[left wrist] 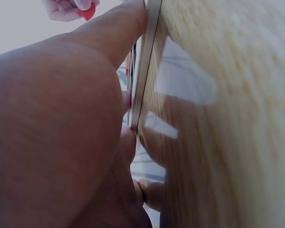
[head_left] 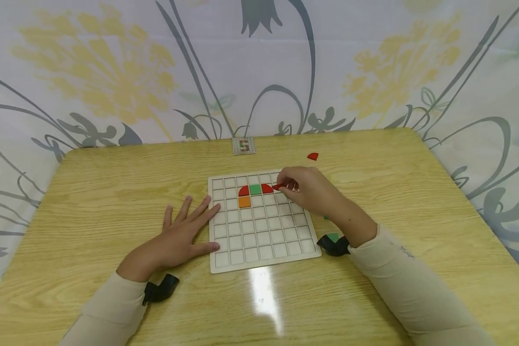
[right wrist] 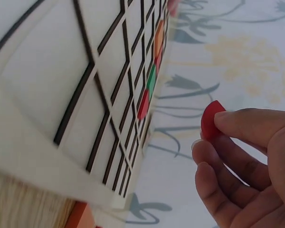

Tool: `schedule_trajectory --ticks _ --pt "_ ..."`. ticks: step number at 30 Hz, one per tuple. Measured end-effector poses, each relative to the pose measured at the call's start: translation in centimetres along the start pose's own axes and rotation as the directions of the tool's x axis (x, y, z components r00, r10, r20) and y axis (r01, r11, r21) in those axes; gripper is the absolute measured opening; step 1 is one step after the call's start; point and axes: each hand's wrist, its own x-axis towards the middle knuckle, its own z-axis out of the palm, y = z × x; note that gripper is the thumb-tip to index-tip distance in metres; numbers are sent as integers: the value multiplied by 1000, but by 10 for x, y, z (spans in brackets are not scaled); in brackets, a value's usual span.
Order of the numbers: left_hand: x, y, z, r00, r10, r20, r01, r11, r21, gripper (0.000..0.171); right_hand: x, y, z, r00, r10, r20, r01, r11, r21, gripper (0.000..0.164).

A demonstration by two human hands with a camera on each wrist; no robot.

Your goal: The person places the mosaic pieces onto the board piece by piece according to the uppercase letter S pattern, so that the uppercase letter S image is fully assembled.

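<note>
My right hand (head_left: 309, 190) pinches a red quarter-round tile (right wrist: 210, 121) between thumb and index finger, above the upper part of a white grid board (head_left: 264, 226). In the board's upper rows lie a red quarter-round tile (head_left: 244, 191), a green square tile (head_left: 255, 189) and another red quarter-round tile (head_left: 266, 188), side by side. Directly below the leftmost red one sits an orange square tile (head_left: 244, 202). With fingers spread, my left hand (head_left: 179, 240) rests at the board's left edge, its index fingertip and thumb touching the rim.
Behind the board lies a small card (head_left: 244, 146) with a coloured grid pattern. A loose red quarter-round tile (head_left: 313, 156) is at the back right. Beside the board's right edge, a green tile (head_left: 333, 237) is partly hidden by my right wrist. A patterned cloth (head_left: 259, 72) hangs behind the table.
</note>
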Motion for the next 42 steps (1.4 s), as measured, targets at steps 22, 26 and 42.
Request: schedule_trajectory --ticks 22,26,42 --pt "1 0 0 1000 -17 -5 17 1000 21 85 13 -35 31 995 -67 -67 76 988 136 8" --pt "2 -1 1 1000 -13 -7 13 1000 18 85 12 -36 40 996 -62 -61 72 983 172 8" --pt "3 -4 2 1000 -8 -1 8 1000 21 86 14 -29 53 994 -17 108 -16 953 303 7"
